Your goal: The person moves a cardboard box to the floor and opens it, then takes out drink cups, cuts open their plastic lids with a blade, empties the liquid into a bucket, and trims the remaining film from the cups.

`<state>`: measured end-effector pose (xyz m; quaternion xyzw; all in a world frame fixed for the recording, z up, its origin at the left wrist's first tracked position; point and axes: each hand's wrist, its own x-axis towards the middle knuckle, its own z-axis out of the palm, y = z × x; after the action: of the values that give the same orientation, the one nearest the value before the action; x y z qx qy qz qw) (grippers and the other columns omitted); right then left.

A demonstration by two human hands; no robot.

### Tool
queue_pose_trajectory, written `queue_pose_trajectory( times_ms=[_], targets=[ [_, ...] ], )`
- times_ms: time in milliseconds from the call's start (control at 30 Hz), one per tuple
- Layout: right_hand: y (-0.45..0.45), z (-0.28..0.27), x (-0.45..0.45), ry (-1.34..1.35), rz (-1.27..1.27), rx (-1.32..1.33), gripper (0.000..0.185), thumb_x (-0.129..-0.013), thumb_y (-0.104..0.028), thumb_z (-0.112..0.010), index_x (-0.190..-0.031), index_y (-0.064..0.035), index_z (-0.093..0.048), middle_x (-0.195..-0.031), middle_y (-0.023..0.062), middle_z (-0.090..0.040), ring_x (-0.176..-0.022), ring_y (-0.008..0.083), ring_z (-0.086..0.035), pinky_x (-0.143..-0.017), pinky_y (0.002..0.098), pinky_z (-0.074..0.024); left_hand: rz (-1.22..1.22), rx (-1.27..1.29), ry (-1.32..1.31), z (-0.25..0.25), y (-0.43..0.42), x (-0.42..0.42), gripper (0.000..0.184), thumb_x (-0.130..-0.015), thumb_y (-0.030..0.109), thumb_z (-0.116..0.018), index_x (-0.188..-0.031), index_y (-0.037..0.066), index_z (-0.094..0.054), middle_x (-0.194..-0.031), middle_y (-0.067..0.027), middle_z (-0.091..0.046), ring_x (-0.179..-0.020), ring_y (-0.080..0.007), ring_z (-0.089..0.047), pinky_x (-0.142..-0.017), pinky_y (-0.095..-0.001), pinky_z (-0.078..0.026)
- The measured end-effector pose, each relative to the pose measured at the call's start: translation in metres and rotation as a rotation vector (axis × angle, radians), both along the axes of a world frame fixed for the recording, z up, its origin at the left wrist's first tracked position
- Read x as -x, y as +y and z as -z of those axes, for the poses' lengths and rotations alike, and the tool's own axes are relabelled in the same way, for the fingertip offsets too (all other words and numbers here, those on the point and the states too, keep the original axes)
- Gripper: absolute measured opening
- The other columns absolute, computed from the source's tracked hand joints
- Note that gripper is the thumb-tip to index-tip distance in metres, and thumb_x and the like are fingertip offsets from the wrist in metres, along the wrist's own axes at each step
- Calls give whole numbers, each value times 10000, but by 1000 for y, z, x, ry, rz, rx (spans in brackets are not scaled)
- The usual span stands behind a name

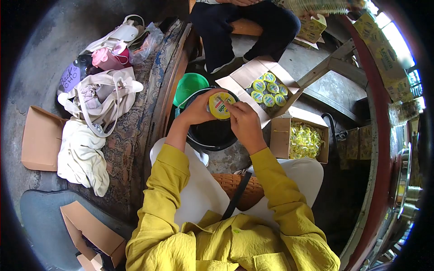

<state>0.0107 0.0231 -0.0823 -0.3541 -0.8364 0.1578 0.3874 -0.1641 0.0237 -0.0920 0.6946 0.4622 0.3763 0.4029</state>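
Yellow-green sleeves [289, 198] rise from the bottom of the head view, over pale trousers [294, 174] spread either side of a black strap [238, 196] at lower centre. Opposite, at upper centre, sits a second person in dark trousers [210, 36]. Patterned upholstery [129, 156] runs down the left of the frame, a white bag [74, 100] and a pink container [104, 58] near its upper end; a dark chair [45, 221] occupies the lower left. Along the right of the frame curves a dark red table edge [384, 185]. Both hands hide part of what lies beneath them.

At centre, a yellow-lidded cup [219, 107] is held lid toward the camera. The left grip [203, 108] wraps it from the left; the right grip [241, 118], fingers curled together, meets the lid's right edge, though whether it pinches the rim cannot be told.

Below the cup is a black bucket [224, 143], its interior dark, beside a green bucket [187, 88]. Right of centre, an open carton [242, 74] holds similarly lidded cups [269, 88], and a smaller carton [280, 140] brims with yellow strips [305, 141].
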Motion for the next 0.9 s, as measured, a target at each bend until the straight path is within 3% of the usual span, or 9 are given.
queue_pose_trajectory(
  times_ms=[333, 900],
  targets=[
    [0, -1, 1, -133, -29, 41, 313, -662, 40, -554, -964, -17, -611, -851, 119, -565, -809, 274, -559, -707, 362, -478, -19, -19, 38, 2, -1, 2, 706, -558, 25, -757, -1191, 97, -452, -1181, -73, -507, -1081, -216, -491, -942, -326, -376],
    [1, -4, -7, -225, -37, 21, 278, -683, 23, -540, -936, -46, -635, -789, 91, -559, -779, 250, -561, -672, 342, -486, -158, -84, 2, 8, 1, 22, 689, -525, 32, -765, -1151, 71, -480, -1082, -77, -558, -1002, -195, -536, -885, -292, -408]
  ],
)
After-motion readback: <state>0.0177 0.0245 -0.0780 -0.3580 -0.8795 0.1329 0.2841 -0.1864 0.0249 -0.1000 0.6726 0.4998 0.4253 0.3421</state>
